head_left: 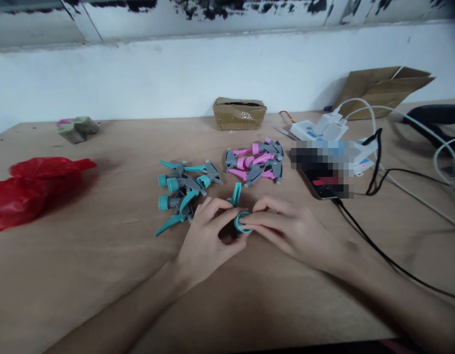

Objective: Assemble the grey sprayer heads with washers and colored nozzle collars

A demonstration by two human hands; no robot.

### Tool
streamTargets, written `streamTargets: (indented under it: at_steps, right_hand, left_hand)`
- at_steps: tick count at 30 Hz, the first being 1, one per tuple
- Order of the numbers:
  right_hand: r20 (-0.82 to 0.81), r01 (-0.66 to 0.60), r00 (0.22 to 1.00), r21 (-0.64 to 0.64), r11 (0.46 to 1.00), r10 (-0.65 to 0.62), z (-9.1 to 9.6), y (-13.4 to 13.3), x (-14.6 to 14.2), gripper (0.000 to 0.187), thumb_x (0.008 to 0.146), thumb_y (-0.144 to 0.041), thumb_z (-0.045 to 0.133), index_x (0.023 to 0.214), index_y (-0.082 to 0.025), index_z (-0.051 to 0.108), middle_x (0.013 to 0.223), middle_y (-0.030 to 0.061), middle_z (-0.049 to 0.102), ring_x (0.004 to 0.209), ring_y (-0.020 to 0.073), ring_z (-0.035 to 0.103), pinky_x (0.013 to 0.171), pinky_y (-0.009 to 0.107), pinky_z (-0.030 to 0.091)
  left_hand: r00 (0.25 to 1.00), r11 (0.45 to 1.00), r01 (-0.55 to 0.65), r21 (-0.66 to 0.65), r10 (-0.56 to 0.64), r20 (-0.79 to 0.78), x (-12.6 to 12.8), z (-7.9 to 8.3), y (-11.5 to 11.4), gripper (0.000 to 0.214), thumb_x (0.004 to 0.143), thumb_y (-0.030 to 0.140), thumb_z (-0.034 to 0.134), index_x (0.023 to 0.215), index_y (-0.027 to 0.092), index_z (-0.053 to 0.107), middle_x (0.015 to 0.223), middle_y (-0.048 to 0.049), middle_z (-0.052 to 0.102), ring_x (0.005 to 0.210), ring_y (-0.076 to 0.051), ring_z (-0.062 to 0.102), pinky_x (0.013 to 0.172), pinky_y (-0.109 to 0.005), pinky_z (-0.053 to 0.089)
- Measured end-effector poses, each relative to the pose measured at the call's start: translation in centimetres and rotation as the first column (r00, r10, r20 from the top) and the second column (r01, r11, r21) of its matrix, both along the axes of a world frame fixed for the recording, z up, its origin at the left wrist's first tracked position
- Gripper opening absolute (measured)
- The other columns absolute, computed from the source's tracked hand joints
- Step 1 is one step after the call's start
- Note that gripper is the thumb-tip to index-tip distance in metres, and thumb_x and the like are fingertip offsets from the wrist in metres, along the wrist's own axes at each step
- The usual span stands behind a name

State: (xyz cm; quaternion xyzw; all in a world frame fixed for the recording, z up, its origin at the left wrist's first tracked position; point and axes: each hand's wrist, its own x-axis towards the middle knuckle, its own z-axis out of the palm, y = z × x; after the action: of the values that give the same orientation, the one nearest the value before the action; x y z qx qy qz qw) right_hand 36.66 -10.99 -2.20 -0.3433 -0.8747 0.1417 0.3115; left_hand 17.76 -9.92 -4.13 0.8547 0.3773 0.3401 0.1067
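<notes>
My left hand (213, 233) is closed around a teal and grey trigger spray head (242, 223), its round teal collar facing up towards me. The teal trigger (236, 192) of this spray head sticks out beyond my fingers. My right hand (290, 226) is closed too, its fingertips at the rim and opening of the same collar. Whether those fingertips also pinch something small is hidden. Just left of and beyond my left hand lies a pile of teal and grey spray heads (183, 184). Farther back is a pile of pink and grey spray heads (255, 162).
A phone (316, 177) with a black cable lies right of the piles, beside a white power strip (304, 130) with chargers. Cardboard boxes (238, 115) stand along the wall. A red plastic bag (39, 189) lies at left, and a small greyish block (78, 129) behind it.
</notes>
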Motion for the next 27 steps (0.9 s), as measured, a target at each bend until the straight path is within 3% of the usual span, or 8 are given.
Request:
streamTargets:
  at_steps: [9,17,23,27]
  right_hand:
    - [0.096,0.082,0.991,0.070,0.994,-0.088,-0.84,-0.79,-0.57,0.026,0.090,-0.012,0.039,0.103,-0.015,0.061,0.090,0.0085,0.057,0.084,0.0177,0.053,0.072,0.030,0.048]
    - [0.143,0.096,0.985,0.000,0.995,-0.095,-0.75,-0.56,-0.77,0.026,0.089,-0.009,0.038,0.098,-0.019,0.060,0.091,0.0059,0.054,0.087,0.0181,0.051,0.074,0.030,0.046]
    - [0.070,0.088,0.994,-0.043,0.995,-0.084,-1.09,-0.40,-0.55,0.024,0.090,-0.013,0.038,0.100,-0.022,0.058,0.094,0.0049,0.054,0.087,0.0172,0.053,0.072,0.029,0.046]
    - [-0.149,0.121,0.978,-0.149,0.981,-0.144,-1.09,-0.13,-0.37,0.013,0.089,-0.020,0.044,0.094,-0.021,0.057,0.092,0.0047,0.055,0.084,0.0167,0.056,0.076,0.032,0.047]
  left_hand:
    - [1.000,1.000,-0.010,-0.005,0.010,0.017,-0.03,-0.35,0.09,0.026,0.076,0.018,0.060,0.103,0.020,0.060,0.090,-0.0044,0.054,0.086,-0.020,0.052,0.078,-0.037,0.046]
    - [0.999,1.000,0.008,0.028,-0.007,-0.054,0.02,-0.03,0.22,0.019,0.076,0.020,0.060,0.095,0.021,0.061,0.089,-0.0038,0.056,0.084,-0.020,0.052,0.076,-0.037,0.044]
    - [0.998,0.999,0.027,0.029,-0.025,-0.065,0.18,0.01,0.25,0.016,0.074,0.016,0.060,0.089,0.019,0.061,0.088,-0.0039,0.055,0.084,-0.020,0.051,0.075,-0.036,0.043]
    - [1.000,0.999,0.025,-0.027,-0.026,-0.015,0.10,-0.14,0.13,0.023,0.077,0.017,0.059,0.099,0.021,0.060,0.090,-0.0030,0.053,0.083,-0.018,0.050,0.073,-0.033,0.046]
